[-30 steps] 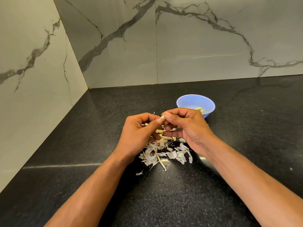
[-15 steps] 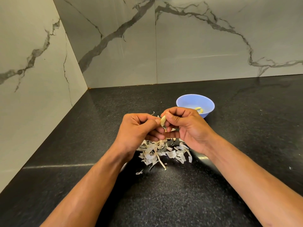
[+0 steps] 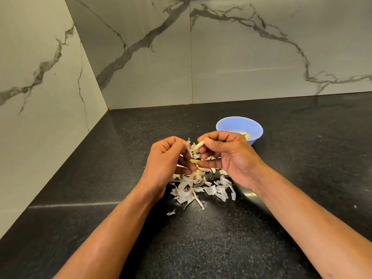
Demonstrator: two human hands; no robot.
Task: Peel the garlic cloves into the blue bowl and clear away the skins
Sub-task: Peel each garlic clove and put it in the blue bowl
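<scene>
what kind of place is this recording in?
Most likely a home kitchen corner: a dark speckled stone countertop meets marble-look wall tiles, and garlic skins lie piled by a blue bowl.

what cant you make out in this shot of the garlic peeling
- Head view: the bowl holds peeled cloves, but the right hand covers its near rim, so no count.
- Head view: whether the clove in the right hand is fully peeled; fingers cover its end.
- Head view: what the left hand pinches; its curled fingers hide it.
- Head view: any unpeeled cloves in the skins; hands cover part.
</scene>
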